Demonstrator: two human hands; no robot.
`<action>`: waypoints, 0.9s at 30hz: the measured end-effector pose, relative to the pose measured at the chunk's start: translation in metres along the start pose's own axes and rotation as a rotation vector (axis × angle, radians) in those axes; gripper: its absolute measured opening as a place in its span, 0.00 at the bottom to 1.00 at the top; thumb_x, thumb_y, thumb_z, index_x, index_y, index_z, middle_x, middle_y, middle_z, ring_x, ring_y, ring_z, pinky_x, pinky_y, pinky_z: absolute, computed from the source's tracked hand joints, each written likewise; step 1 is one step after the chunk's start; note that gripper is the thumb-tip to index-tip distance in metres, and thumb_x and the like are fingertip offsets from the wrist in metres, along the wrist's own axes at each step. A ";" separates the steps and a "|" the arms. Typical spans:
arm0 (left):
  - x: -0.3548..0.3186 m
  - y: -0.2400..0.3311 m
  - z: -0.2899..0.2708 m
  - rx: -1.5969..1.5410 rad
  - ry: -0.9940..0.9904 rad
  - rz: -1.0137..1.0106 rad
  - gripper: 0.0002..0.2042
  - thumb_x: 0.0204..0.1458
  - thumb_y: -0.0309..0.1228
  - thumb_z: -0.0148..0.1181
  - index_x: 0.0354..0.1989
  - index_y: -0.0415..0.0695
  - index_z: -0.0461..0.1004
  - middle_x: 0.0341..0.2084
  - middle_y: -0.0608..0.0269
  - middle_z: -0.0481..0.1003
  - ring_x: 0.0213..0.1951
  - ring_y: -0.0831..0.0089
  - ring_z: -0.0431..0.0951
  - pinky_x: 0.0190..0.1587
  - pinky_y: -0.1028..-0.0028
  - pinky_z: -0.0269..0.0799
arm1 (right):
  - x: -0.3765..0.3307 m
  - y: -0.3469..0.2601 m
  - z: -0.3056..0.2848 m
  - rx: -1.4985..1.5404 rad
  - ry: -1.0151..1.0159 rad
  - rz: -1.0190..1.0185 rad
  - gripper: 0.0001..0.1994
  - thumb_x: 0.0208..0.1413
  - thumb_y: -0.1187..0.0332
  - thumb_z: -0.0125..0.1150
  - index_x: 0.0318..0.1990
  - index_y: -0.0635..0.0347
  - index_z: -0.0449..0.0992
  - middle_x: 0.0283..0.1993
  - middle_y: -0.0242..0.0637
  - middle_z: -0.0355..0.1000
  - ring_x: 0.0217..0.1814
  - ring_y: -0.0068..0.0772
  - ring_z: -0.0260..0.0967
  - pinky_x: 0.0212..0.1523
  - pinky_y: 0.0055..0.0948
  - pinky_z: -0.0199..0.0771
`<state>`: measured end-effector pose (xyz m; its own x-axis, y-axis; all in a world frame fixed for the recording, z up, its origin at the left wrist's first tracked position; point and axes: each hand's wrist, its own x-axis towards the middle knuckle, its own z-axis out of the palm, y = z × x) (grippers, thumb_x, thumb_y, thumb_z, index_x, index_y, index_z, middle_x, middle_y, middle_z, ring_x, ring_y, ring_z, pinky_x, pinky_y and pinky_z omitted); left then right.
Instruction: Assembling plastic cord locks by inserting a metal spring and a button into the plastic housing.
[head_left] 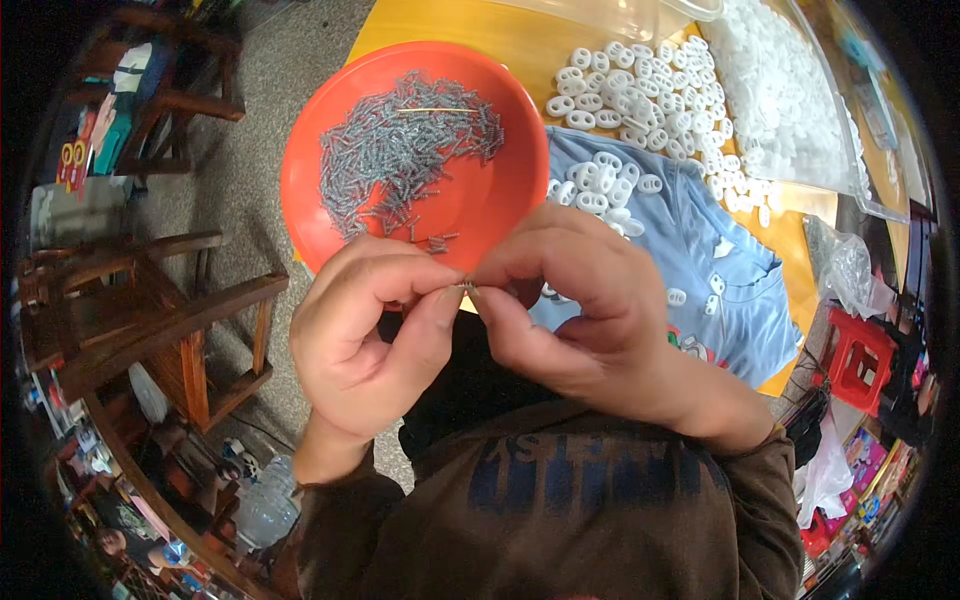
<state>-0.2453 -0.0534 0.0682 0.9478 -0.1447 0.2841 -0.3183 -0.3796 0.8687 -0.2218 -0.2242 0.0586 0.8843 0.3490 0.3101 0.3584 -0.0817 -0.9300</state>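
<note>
My left hand and my right hand meet in front of my chest, thumb and forefinger of each pinched together. Between the fingertips shows a tiny metal coil spring, mostly covered by them. Just beyond, an orange-red plastic bowl holds a heap of small grey springs. Across that heap lies a thin brass-coloured stick. Past my right hand, a small pile of white oval plastic pieces with two holes rests on a light blue shirt.
More white oval pieces spread over the yellow tabletop. At the far right stands a clear container full of white parts. Wooden furniture is on the left, a red stool on the right.
</note>
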 end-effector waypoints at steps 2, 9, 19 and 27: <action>-0.002 0.003 0.004 0.049 0.077 0.025 0.07 0.39 0.15 0.59 0.29 0.36 0.73 0.25 0.59 0.73 0.25 0.74 0.71 0.26 0.80 0.66 | 0.001 -0.001 0.002 0.005 0.022 -0.027 0.06 0.41 0.81 0.59 0.28 0.62 0.72 0.25 0.33 0.68 0.24 0.24 0.64 0.25 0.22 0.61; -0.010 -0.004 0.019 0.019 0.246 0.159 0.07 0.39 0.15 0.59 0.29 0.35 0.72 0.26 0.55 0.72 0.26 0.71 0.72 0.28 0.77 0.67 | 0.001 -0.001 0.007 0.208 0.001 0.114 0.06 0.41 0.81 0.59 0.28 0.62 0.71 0.27 0.32 0.68 0.26 0.24 0.64 0.28 0.21 0.61; -0.011 0.002 0.013 0.102 0.216 0.105 0.09 0.38 0.15 0.60 0.30 0.35 0.73 0.26 0.56 0.72 0.24 0.72 0.71 0.26 0.79 0.67 | 0.007 0.002 0.003 -0.095 0.042 -0.224 0.10 0.36 0.83 0.61 0.29 0.64 0.72 0.25 0.37 0.68 0.25 0.32 0.66 0.25 0.24 0.65; -0.008 0.002 0.012 0.269 0.223 0.185 0.09 0.37 0.13 0.59 0.30 0.35 0.73 0.25 0.56 0.72 0.25 0.70 0.72 0.27 0.77 0.69 | 0.012 0.004 0.006 -0.195 0.042 -0.286 0.11 0.33 0.83 0.61 0.28 0.64 0.71 0.22 0.37 0.67 0.22 0.34 0.66 0.22 0.25 0.65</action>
<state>-0.2537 -0.0638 0.0628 0.8452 -0.0424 0.5328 -0.4494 -0.5962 0.6653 -0.2119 -0.2149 0.0577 0.7501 0.3455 0.5639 0.6400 -0.1642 -0.7506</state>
